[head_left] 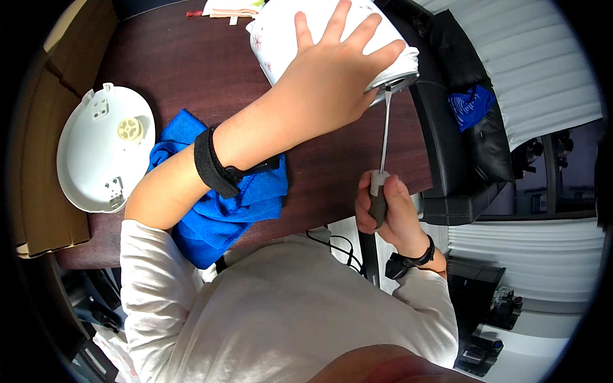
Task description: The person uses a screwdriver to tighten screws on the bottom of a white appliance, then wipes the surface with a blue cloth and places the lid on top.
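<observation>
Fingers spread, my left hand lies on a white rounded appliance body with a pink flower pattern. Its top is cut off by the frame, so I cannot tell its exact kind. My right hand is wrapped round the grey handle of a screwdriver. The shaft points away from me, and its tip meets or nearly meets the grey rimmed end of the body; actual contact is hard to tell. A blue cloth lies crumpled beneath my left forearm.
On the dark brown table, a white oval cover bearing a cream round part lies at the left, beside a cardboard box. A black sofa with a blue bag stands to the right. Small fabric items lie far off.
</observation>
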The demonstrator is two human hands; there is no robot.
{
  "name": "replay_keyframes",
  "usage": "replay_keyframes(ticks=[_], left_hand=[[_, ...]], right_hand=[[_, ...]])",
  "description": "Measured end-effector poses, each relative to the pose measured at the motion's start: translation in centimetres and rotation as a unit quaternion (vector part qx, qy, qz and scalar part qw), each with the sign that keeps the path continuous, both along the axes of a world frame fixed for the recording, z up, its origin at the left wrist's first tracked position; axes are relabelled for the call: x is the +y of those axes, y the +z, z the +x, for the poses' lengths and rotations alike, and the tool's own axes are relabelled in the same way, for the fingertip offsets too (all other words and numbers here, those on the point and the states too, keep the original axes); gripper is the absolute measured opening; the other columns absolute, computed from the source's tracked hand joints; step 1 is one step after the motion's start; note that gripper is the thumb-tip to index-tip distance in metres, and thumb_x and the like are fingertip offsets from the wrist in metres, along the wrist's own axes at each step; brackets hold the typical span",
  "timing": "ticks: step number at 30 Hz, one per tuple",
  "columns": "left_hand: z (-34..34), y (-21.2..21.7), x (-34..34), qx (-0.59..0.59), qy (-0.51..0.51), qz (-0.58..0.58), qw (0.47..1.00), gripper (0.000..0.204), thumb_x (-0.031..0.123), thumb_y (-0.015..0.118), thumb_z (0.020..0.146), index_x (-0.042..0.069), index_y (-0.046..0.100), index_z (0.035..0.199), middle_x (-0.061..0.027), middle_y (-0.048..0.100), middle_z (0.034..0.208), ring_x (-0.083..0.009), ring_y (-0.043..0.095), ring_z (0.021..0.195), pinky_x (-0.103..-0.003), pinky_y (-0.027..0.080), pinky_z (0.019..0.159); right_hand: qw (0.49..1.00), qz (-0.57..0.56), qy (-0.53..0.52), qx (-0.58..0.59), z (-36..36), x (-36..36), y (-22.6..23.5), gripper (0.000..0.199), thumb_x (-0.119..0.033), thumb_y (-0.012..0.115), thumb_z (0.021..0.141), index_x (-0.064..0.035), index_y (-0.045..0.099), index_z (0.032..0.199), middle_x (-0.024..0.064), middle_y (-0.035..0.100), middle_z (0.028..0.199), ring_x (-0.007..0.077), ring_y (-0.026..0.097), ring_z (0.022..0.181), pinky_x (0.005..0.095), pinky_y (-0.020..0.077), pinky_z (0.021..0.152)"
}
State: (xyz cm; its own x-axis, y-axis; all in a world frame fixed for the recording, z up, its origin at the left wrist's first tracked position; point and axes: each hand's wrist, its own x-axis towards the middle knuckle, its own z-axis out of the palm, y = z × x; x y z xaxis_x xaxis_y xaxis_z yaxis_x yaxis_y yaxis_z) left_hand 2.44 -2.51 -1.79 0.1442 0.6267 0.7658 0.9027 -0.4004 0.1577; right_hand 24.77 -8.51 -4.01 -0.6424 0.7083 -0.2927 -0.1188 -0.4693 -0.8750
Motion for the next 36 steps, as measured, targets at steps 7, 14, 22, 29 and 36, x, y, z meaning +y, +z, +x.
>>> replay_keyframes(ticks=[7,14,22,29,36], left_hand=[[-0.1,-0.2,0.1,0.007,0.001,0.003,1.000,0.065,0.018,0.072,0.075,0.028,0.047,0.134,-0.0125,0.040,0.141,-0.0441,0.030,0.134,-0.075,0.028,0.092],[0.1,-0.3,0.2,0.005,0.001,0.006,1.000,0.066,0.018,0.073,0.074,0.028,0.047,0.134,-0.0124,0.040,0.141,-0.0439,0.030,0.134,-0.075,0.029,0.092],[-0.1,-0.4,0.3,0.010,0.005,0.009,1.000,0.066,0.017,0.072,0.075,0.028,0.046,0.135,-0.0129,0.040,0.141,-0.0440,0.030,0.135,-0.075,0.028,0.092],[0.0,-0.2,0.1,0.008,-0.003,0.008,1.000,0.065,0.018,0.072,0.075,0.028,0.046,0.135,-0.0129,0.040,0.141,-0.0441,0.030,0.134,-0.074,0.029,0.092],[-0.1,-0.2,0.2,0.015,0.003,0.008,1.000,0.065,0.018,0.072,0.076,0.027,0.046,0.135,-0.0129,0.040,0.141,-0.0443,0.031,0.134,-0.074,0.029,0.092]], right_hand=[[0.983,0.139,0.020,-0.115,2.2,1.4,1.5,0.052,-0.048,0.044,0.096,0.0015,0.055,0.106,0.0047,0.052,0.069,0.0129,0.050,0.050,0.0250,0.0391,0.044],[0.724,0.547,-0.086,-0.412,2.9,2.3,3.7,0.020,-0.015,0.068,0.085,0.0016,0.063,0.096,0.0108,0.061,0.076,0.0202,0.059,0.066,0.0284,0.0447,0.061],[0.672,0.570,-0.093,-0.463,1.6,2.3,4.9,0.021,-0.015,0.070,0.083,0.0023,0.063,0.094,0.0127,0.060,0.076,0.0219,0.058,0.064,0.0293,0.0443,0.059],[0.653,0.602,-0.104,-0.448,2.0,2.2,4.9,0.023,-0.016,0.071,0.083,0.0023,0.063,0.094,0.0128,0.060,0.075,0.0218,0.057,0.062,0.0293,0.0437,0.057],[0.641,0.610,-0.106,-0.455,1.8,2.5,5.4,0.023,-0.015,0.072,0.082,0.0026,0.063,0.094,0.0126,0.058,0.074,0.0222,0.056,0.061,0.0299,0.0432,0.056]])
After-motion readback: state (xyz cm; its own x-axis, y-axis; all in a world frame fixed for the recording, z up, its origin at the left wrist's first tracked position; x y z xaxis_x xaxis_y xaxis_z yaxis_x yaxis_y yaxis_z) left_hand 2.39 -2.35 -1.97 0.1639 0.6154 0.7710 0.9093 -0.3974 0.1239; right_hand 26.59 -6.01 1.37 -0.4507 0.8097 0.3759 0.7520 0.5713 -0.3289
